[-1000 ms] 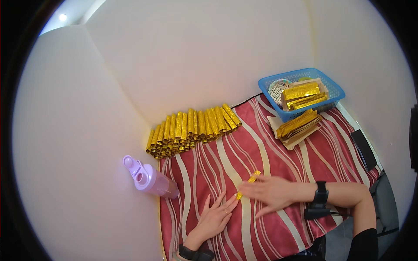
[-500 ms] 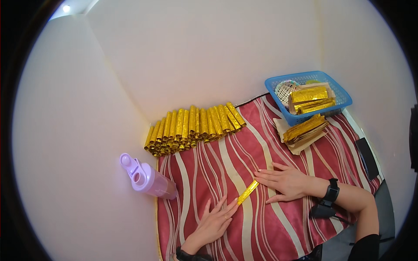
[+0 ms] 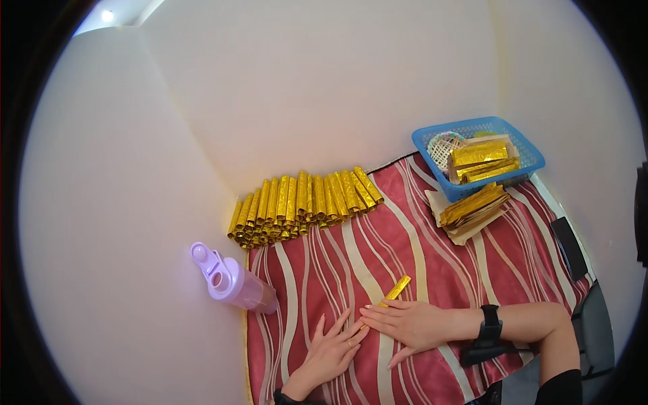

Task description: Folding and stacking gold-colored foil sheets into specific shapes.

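A narrow folded strip of gold foil paper (image 3: pixel 399 287) lies slantwise on the striped red cloth (image 3: pixel 432 378). Its near end is covered by fingers. My left hand (image 3: pixel 331 354) rests flat with fingers spread, its fingertips at that near end. My right hand (image 3: pixel 408 325) lies over the strip's middle, fingers stretched out flat, its tips close to the left hand's. Neither hand is closed around anything. Beyond them, along the wall, several rolled gold paper tubes (image 3: pixel 300 202) are stacked in a pile.
At the left edge a lilac shaker bottle (image 3: pixel 236 282) stands with its spout lid up. A blue basket (image 3: pixel 455 189) at the far right holds gold paper and a woven piece. Beside it lies a stack of gold-and-brown sheets (image 3: pixel 472 209). A black phone (image 3: pixel 569 248) lies near the right edge.
My right hand has slid down along the gold strip toward my left hand, baring the strip's far end. My left hand has stayed nearly in place. The view has shifted slightly.
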The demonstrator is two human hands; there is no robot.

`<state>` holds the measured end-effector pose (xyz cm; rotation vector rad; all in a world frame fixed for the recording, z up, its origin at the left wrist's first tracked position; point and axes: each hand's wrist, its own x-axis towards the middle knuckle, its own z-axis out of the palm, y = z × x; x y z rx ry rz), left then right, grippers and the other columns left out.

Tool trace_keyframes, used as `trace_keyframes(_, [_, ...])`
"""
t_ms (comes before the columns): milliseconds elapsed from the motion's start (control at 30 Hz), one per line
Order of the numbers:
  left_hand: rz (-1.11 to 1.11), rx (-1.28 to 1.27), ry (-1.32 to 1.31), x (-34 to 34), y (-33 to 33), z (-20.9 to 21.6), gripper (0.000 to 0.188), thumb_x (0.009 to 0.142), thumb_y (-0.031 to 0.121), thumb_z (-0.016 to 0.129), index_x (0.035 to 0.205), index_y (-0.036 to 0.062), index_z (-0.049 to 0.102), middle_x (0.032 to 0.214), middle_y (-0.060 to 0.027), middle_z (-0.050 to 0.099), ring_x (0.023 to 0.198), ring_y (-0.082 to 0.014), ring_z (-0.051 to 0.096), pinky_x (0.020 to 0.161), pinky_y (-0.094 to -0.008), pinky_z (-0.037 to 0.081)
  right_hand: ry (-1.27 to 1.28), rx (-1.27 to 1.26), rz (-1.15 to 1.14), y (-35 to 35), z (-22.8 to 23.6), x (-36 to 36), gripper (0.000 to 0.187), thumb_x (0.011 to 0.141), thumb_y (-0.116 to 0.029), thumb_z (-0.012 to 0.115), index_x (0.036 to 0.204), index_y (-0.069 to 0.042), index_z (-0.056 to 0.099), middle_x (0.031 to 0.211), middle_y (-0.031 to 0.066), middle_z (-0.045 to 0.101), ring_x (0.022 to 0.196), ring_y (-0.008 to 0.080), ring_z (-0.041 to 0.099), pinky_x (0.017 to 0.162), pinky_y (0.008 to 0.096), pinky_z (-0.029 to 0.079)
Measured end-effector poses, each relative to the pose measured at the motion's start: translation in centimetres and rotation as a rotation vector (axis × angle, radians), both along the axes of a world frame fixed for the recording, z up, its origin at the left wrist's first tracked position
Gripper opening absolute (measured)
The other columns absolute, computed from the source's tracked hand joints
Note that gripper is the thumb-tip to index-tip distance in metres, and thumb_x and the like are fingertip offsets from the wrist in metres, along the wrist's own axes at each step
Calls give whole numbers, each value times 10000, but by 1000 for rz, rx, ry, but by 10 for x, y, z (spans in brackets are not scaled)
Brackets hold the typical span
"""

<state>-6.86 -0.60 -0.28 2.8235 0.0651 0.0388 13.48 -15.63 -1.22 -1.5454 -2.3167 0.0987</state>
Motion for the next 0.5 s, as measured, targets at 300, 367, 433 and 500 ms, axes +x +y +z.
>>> trace_keyframes(300, [-9, 44, 27, 0, -1, 7, 437, 923, 169, 506, 1358, 134, 479, 1486, -1, 359, 1392, -291, 278, 1057, -618, 182, -149, -145, -111, -10, 11, 68, 886, 883, -658, 390, 1437, 20, 255, 1499, 184, 270, 1396, 277, 261, 1138, 417, 215])
trace_keyframes(367, [-4, 40, 25, 0, -1, 6, 438, 923, 170, 507, 1358, 134, 477, 1487, -1, 358, 1392, -294, 277, 1055, -617, 187, -132, -155, -106, -10, 11, 68, 880, 886, -654, 389, 1439, 17, 254, 1500, 183, 269, 1396, 277, 261, 1138, 422, 214])
trace_keyframes(433, [3, 38, 26, -1, -1, 5, 439, 923, 172, 507, 1359, 134, 476, 1487, -1, 357, 1392, -298, 275, 1053, -617, 192, -112, -163, -98, -9, 11, 69, 873, 889, -650, 388, 1440, 14, 253, 1500, 182, 268, 1396, 277, 261, 1138, 428, 213])
trace_keyframes(500, [-15, 34, 5, -2, 0, 5, 440, 926, 179, 504, 1362, 134, 471, 1489, -3, 352, 1398, -299, 262, 1055, -618, 192, -96, -175, -111, -9, 12, 69, 865, 889, -648, 390, 1442, 4, 257, 1501, 179, 268, 1396, 276, 261, 1138, 431, 211])
